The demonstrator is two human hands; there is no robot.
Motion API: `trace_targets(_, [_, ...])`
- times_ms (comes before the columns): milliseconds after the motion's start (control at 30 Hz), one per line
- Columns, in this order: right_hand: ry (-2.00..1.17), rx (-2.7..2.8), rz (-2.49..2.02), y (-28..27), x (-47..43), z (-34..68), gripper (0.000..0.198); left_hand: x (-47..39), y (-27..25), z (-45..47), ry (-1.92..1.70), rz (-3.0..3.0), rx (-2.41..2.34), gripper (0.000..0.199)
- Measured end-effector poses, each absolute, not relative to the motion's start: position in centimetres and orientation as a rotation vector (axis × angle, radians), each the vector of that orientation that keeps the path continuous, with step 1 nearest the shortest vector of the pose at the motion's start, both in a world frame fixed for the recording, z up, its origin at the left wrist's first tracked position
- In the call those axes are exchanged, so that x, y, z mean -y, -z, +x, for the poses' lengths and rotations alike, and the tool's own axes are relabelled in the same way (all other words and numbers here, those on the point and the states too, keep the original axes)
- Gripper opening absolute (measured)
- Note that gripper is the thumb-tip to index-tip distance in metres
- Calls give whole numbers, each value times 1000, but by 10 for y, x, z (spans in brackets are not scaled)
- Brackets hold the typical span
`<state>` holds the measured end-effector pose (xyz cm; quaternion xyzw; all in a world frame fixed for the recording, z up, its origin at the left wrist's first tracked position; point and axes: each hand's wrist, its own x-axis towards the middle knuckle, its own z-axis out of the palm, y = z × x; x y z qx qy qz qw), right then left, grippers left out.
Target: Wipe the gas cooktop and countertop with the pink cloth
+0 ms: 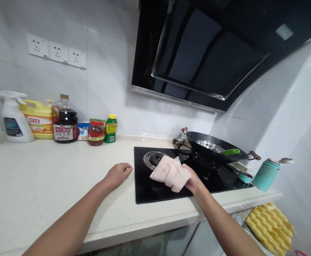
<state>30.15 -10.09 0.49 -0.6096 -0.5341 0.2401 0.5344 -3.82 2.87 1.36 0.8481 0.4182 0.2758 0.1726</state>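
Note:
A pale pink cloth [171,172] with small brownish stains is bunched in my right hand [192,179], whose fingers are closed round its right side. The cloth hangs over the left part of the black glass stove [147,190], in front of the left burner [154,160]. Whether it touches the glass I cannot tell. My left hand [118,174] rests on the cream countertop [51,185] just left of the stove's edge. Its fingers are curled in, and nothing shows in them.
On the right burner sits a black wok [235,149] with a metal strainer and green handle inside. Right of the stove stand a teal flask [267,174] and its cup [245,177]. Bottles and jars, including soy sauce [65,124], line the wall. A range hood [198,53] overhangs.

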Motion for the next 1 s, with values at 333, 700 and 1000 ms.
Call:
trace_targets(333, [-201, 1696, -1710, -48, 134, 316, 32, -36, -7, -34, -729, 2416, -1196, 35])
trace_targets(700, [-218, 2070, -2233, -31, 102, 240, 81, -30, -9, -32, -681, 2439, -1195, 36])
trace_targets(1000, [-142, 2276, -1794, -25, 111, 165, 54, -32, -12, -36, -725, 2434, -1167, 41])
